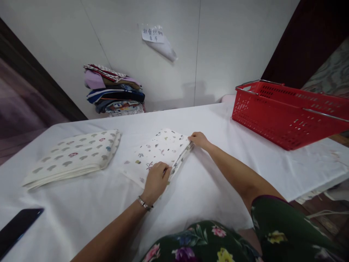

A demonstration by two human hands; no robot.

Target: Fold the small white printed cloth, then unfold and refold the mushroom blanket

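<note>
The left hand (157, 178) and right hand (198, 140) pinch the small-print cloth (163, 149) mid-table (212, 182), near and far along its right edge, presumably keeping layers even (the grey-print cloth (79, 151) lies left).

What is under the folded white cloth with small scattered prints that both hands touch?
White fabric table covering shows around the folded cloth, so the cloth appears to rest on it. Whatever lies directly beneath is covered and cannot be seen.
</note>
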